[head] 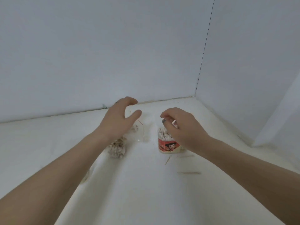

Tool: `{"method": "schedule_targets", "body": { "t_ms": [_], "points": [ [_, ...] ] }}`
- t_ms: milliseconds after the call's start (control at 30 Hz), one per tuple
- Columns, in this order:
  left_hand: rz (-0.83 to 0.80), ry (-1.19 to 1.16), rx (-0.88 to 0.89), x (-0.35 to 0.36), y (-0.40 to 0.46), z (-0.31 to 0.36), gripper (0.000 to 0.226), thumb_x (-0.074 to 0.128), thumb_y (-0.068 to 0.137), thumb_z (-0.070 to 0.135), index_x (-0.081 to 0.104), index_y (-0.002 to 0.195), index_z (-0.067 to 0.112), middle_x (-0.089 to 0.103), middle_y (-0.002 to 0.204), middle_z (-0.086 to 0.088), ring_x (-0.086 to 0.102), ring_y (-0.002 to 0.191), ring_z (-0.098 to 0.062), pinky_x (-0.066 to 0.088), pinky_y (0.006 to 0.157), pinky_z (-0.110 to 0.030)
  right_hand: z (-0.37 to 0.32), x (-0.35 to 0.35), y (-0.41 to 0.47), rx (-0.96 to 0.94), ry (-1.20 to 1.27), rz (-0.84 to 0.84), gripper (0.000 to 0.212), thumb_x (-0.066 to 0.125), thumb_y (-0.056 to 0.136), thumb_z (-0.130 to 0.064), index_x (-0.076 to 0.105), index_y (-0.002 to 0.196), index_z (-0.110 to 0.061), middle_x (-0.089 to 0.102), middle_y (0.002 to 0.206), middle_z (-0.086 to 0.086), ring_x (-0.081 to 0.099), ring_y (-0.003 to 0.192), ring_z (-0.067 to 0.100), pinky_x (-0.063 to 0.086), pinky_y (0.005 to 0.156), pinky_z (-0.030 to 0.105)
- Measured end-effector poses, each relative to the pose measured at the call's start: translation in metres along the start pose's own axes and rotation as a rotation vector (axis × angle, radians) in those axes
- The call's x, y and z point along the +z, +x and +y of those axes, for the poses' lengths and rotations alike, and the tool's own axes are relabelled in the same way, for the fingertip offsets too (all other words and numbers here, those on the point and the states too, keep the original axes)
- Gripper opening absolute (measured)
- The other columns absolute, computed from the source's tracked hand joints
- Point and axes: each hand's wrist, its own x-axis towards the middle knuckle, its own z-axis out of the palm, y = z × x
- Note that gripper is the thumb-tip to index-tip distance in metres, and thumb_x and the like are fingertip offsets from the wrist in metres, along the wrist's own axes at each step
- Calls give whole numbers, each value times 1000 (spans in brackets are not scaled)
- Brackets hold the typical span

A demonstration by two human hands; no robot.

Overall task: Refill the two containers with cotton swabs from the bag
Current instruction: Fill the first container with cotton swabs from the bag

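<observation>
While the filled container (168, 143) is topped by the curled, empty-looking right hand (181, 127), the bag (138, 127) (clear) is approached by the spread, empty left hand (118, 120); gripping is needed.

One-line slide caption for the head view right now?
Right hand over the swab-filled labelled container; left hand reaching to a clear container, loose swabs on the white table.

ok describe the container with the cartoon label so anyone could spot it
On the white table, look just under the right hand. There stands a small upright container packed with white-tipped swabs. Its red-orange cartoon label sets it apart from the clear bag beside it.
</observation>
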Motion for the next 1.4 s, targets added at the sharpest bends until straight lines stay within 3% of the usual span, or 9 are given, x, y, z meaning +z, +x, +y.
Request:
{"method": "schedule_targets", "body": {
  "t_ms": [167, 233, 367, 500, 600, 733, 1033, 1233, 1400],
  "points": [
    [-279, 264, -271, -7, -11, -29, 118, 75, 69, 70, 12, 159, 25, 25, 162, -1, 26, 149, -23, 26, 120, -42, -28, 30, 15, 190, 228, -147, 33, 43, 93, -5, 69, 98, -24, 70, 97, 2, 69, 86, 28, 58, 80, 42],
    [-374, 435, -293, -3, -17, -41, 133, 79, 62, 70, 0, 159, 25, 21, 163, -4, 25, 149, -26, 23, 121, -44, -33, 38, 25, 214, 178, -183, 39, 40, 93, -1, 72, 97, -24, 69, 106, 0, 69, 92, 26, 57, 82, 35],
    [-388, 391, -287, -1, -20, -56, 116, 84, 70, 40, 9, 156, 22, 47, 137, -5, 50, 123, -26, 44, 103, -40, -38, 47, 40, 160, 34, -295, 48, 37, 92, 3, 76, 104, -22, 64, 117, -5, 62, 98, 17, 49, 76, 20],
    [-376, 351, -202, -8, -20, -62, 78, 75, 81, 22, 32, 146, 19, 54, 120, -1, 50, 102, -20, 42, 78, -30, -40, 58, 51, 33, -152, -421, 39, 41, 90, 1, 75, 103, -13, 66, 120, 2, 59, 110, 23, 50, 94, 36],
    [-361, 338, -151, -11, -21, -68, 51, 72, 84, 21, 46, 128, 19, 56, 107, 5, 51, 95, -18, 37, 68, -25, -40, 67, 53, -26, -215, -478, 25, 42, 98, -10, 65, 87, -8, 67, 99, 4, 61, 92, 25, 51, 79, 35],
    [-343, 279, -135, -13, -21, -74, 38, 72, 82, 16, 49, 112, 20, 61, 104, 2, 56, 94, -20, 42, 70, -25, -43, 78, 53, -76, -295, -526, 24, 41, 99, -19, 64, 101, -10, 67, 100, 7, 63, 91, 28, 53, 77, 38],
    [-373, 240, -160, -13, -16, -74, 43, 70, 81, 10, 50, 117, 20, 62, 100, 7, 59, 93, -20, 49, 72, -26, -44, 100, 60, -43, -434, -559, 27, 47, 97, -28, 51, 121, -18, 66, 102, 3, 63, 91, 25, 55, 77, 40],
    [-387, 200, -172, -11, -16, -73, 56, 70, 81, 12, 48, 132, 19, 60, 103, 12, 59, 96, -17, 44, 67, -15, -41, 100, 60, 6, -441, -588, 8, 57, 87, -19, 54, 81, -22, 54, 71, -7, 57, 69, 18, 39, 53, 23],
    [-375, 188, -154, -10, -16, -71, 52, 71, 81, 13, 51, 128, 19, 61, 96, 14, 61, 93, -16, 48, 70, -21, -38, 98, 59, 51, -303, -596, 29, 54, 95, -34, 61, 120, -21, 65, 111, -2, 61, 98, 19, 46, 74, 26]
  ]
}}
